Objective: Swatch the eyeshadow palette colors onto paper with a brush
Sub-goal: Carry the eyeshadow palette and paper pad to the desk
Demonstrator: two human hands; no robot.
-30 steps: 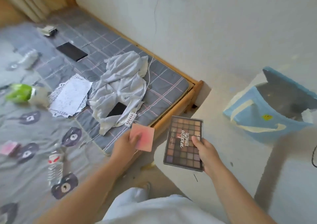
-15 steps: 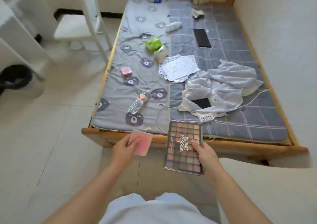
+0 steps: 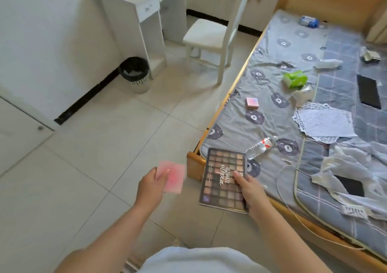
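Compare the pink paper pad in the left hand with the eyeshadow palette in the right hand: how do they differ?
The pink pad is plain and smaller; the eyeshadow palette is larger, dark, and shows a grid of colour pans with white lettering. The left hand grips the pad at its near corner; the right hand grips the palette's right edge. Both are flat rectangles held in the air.

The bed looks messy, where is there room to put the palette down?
On the bed, bare patches lie along the near edge between the water bottle and the pink pad, and up by the chair. It is crowded around the papers, green packet and white cloth.
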